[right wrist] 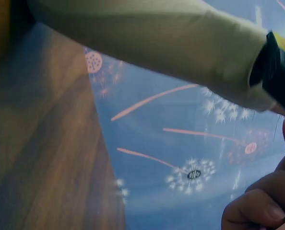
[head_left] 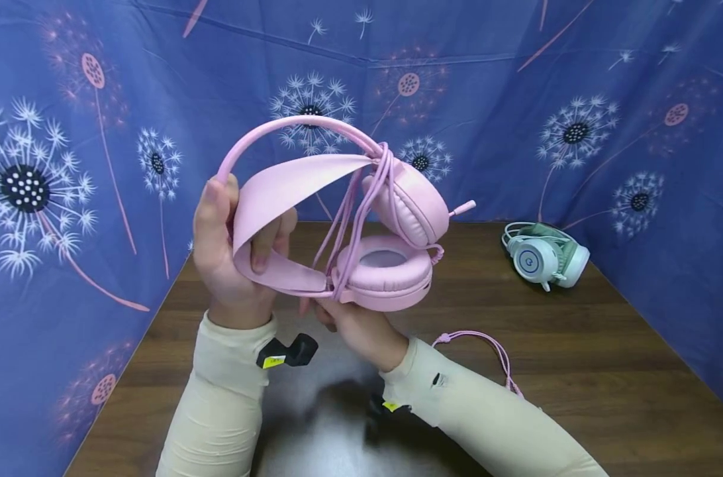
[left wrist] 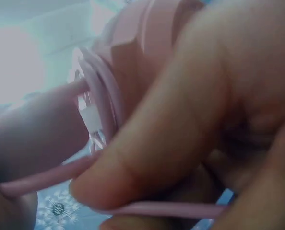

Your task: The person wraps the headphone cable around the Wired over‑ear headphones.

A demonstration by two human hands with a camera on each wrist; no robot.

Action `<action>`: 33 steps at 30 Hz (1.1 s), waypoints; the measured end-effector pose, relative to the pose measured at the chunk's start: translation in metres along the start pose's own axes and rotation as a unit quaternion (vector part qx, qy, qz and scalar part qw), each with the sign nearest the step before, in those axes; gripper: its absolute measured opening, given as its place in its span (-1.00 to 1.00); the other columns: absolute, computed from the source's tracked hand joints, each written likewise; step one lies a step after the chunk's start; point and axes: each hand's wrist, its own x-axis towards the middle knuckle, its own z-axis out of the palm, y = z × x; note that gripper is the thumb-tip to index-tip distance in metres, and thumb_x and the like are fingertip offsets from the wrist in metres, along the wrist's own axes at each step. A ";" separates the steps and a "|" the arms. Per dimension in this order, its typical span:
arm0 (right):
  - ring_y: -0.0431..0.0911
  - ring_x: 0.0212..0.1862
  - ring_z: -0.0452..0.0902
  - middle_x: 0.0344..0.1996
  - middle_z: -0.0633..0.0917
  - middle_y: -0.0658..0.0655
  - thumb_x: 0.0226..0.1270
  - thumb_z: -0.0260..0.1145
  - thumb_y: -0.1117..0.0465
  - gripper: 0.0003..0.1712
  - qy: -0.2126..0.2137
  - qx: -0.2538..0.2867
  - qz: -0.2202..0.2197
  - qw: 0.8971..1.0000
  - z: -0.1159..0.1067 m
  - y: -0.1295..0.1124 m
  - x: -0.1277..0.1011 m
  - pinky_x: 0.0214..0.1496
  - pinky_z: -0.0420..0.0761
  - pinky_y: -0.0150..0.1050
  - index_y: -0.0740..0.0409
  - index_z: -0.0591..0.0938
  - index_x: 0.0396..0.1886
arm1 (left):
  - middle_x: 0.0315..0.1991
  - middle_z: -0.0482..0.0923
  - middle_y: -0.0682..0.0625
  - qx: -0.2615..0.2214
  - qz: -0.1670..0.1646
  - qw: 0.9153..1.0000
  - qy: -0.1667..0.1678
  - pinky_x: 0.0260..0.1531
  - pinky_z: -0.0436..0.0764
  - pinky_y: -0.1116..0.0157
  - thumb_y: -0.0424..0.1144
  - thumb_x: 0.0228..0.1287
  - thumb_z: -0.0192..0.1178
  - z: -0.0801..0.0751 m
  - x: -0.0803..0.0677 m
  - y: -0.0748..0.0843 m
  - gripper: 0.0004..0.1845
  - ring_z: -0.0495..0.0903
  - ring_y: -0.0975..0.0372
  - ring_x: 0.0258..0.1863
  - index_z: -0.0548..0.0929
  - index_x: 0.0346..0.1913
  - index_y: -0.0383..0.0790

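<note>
Pink over-ear headphones [head_left: 290, 185] are held up above the table. My left hand [head_left: 224, 265] grips their headband at its left bend, with fingers curled round the inner strap. Several loops of pink cable [head_left: 359, 232] wrap round the headband beside the ear cups. Just below the lower ear cup [head_left: 391, 291] is my right hand [head_left: 361, 328], its fingers partly hidden by the headphones. In the left wrist view, its finger and thumb pinch a strand of the headphone cable [left wrist: 171, 209]. A small microphone boom [head_left: 463, 208] sticks out from the upper ear cup.
Another headset, white and green [head_left: 546, 255], lies at the back right of the wooden table [head_left: 606, 371]. A length of the pink cable [head_left: 498, 348] hangs beside my right forearm. Blue dandelion-print cloth [head_left: 486, 99] encloses the back and sides.
</note>
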 end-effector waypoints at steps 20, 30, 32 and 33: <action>-0.21 -0.67 0.15 -0.70 0.29 0.02 0.68 0.09 0.15 -0.69 0.014 -0.108 0.059 0.992 -0.013 -0.029 -0.050 -0.70 0.17 -0.31 0.13 0.66 -0.28 | -0.82 0.21 0.02 0.284 -0.005 0.945 0.161 -0.87 -0.05 0.37 -0.27 0.52 0.13 -0.009 -0.001 -0.017 -0.60 0.10 0.30 -0.89 0.31 -0.55 -0.19; -0.32 -0.54 0.27 -0.57 0.43 -0.19 0.63 0.16 0.24 -0.74 -0.034 -0.267 -0.014 0.963 -0.035 -0.069 -0.076 -0.52 0.36 -0.40 -0.15 0.67 -0.29 | -0.77 0.26 0.07 0.402 -0.005 0.906 0.130 -0.82 0.11 0.40 -0.26 0.45 0.23 -0.019 0.001 -0.011 -0.59 0.20 0.29 -0.79 0.37 -0.60 -0.14; -0.34 -0.53 0.31 -0.54 0.46 -0.21 0.60 0.20 0.27 -0.76 -0.042 -0.284 -0.027 0.957 -0.043 -0.081 -0.080 -0.51 0.39 -0.43 -0.16 0.66 -0.26 | -0.78 0.27 0.07 0.409 -0.029 0.904 0.119 -0.81 0.13 0.40 -0.26 0.44 0.24 -0.023 0.002 -0.009 -0.58 0.21 0.29 -0.78 0.39 -0.61 -0.15; -0.37 -0.55 0.32 -0.55 0.45 -0.20 0.58 0.22 0.30 -0.76 -0.044 -0.292 -0.038 0.955 -0.048 -0.087 -0.082 -0.54 0.39 -0.46 -0.16 0.66 -0.25 | -0.78 0.26 0.07 0.410 -0.041 0.904 0.112 -0.80 0.13 0.40 -0.26 0.44 0.25 -0.025 0.002 -0.008 -0.58 0.21 0.29 -0.78 0.39 -0.61 -0.16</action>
